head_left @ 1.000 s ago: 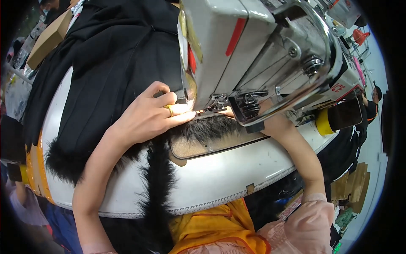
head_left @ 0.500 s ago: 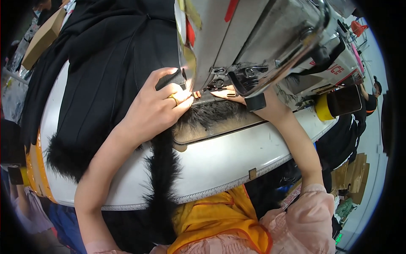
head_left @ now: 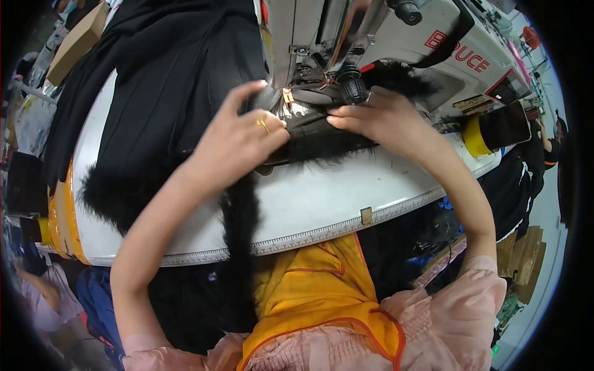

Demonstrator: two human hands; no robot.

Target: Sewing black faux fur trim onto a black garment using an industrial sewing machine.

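Note:
At the sewing machine (head_left: 291, 37), black fabric (head_left: 309, 127) with a black fur edge lies by the lit needle area. My left hand (head_left: 238, 145), with a gold ring, is left of the needle; its index finger stretches away while the other fingers curl onto the fabric. Its thumb is hidden. From the right, my right hand (head_left: 402, 120) pinches the fabric edge between thumb and fingers, beside the machine's black knob (head_left: 351, 85). A black fur strip (head_left: 240, 216) hangs from under my left hand over the table's front edge.
A large black garment (head_left: 161, 93) covers the left of the white table (head_left: 322, 198). A measuring tape (head_left: 309, 236) runs along the front edge. Right of the machine stands a yellow-and-black roll (head_left: 475, 137). A cardboard box (head_left: 77, 43) and other people are farther off.
My right hand has come out from behind the machine head and shows in full. The fabric by the needle has shifted, and dark material now covers the tan plate. My view has turned slightly.

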